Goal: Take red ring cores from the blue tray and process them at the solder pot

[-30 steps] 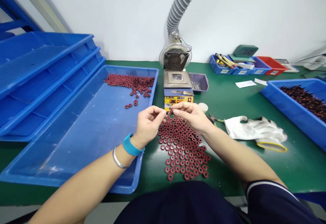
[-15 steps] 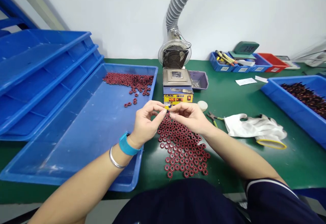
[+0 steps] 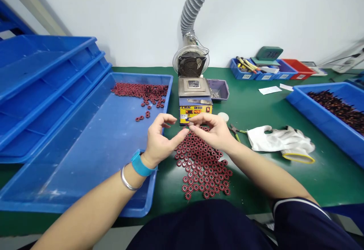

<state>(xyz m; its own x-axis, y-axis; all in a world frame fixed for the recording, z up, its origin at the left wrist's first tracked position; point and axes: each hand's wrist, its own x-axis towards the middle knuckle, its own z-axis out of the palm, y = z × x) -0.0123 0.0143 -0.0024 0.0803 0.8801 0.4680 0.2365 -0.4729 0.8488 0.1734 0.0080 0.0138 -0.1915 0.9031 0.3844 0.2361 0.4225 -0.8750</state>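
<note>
Thumb and forefinger of my right hand [image 3: 215, 133] pinch a small red wound ring [image 3: 191, 124], mostly hidden by the fingertips. Facing it is my left hand [image 3: 159, 141], its thumb and fingers spread apart. The left thumb tip is close to the ring; whether it touches I cannot tell. Beneath both hands, many similar red rings with toothed edges [image 3: 203, 166] lie spread on the green table. Just beyond the fingers stands a solder pot [image 3: 195, 110] with a yellow front, lit red digits and a square metal top.
On the left a blue tray [image 3: 85, 128] holds more red rings [image 3: 133, 89], beside stacked blue trays [image 3: 42, 75]. Pliers [image 3: 235, 132] and white gloves [image 3: 280, 140] lie right. A purple bin [image 3: 223, 91] adjoins the pot. Another blue tray [image 3: 330, 119] holds dark coiled parts. A fume hose [image 3: 196, 3] hangs behind.
My left fingers have opened and drawn away from the right fingertips, where both hands met before. The right hand keeps its pinch. The whole view has shifted slightly.
</note>
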